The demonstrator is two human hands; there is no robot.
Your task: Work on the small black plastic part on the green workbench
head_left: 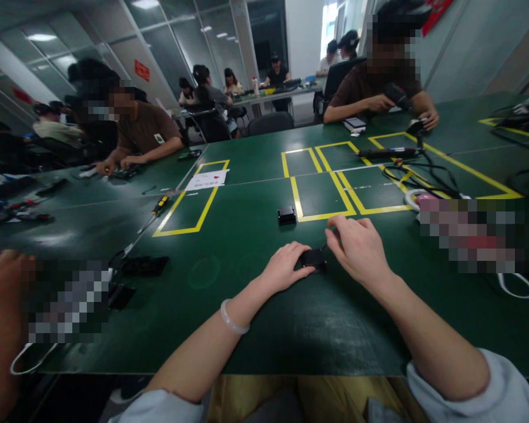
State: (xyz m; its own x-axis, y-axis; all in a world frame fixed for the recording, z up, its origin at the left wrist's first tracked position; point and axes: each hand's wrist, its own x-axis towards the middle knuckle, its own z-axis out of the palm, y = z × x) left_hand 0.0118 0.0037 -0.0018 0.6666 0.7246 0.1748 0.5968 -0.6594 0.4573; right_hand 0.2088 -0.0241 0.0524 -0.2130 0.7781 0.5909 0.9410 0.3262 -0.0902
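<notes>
Close in front of me, a small black box-like part (pixel 314 258) lies on the green table. The fingers and thumb of my left hand (pixel 286 265) grip it from the left side. My right hand (pixel 357 244) is just right of the part, fingers curled in a pinch. A thin dark piece shows below its fingertips, reaching toward the part; its kind is too small to make out. Slightly beyond my hands stands a second small black block (pixel 286 215), touched by neither hand.
Yellow tape outlines (pixel 326 217) mark the table ahead. At right lie black cables (pixel 441 182) and a blurred pink object (pixel 427 202). To the left are a screwdriver (pixel 161 204), a paper sheet (pixel 207 179) and black parts (pixel 145 265). A co-worker's arm (pixel 2 329) enters at left; others sit opposite.
</notes>
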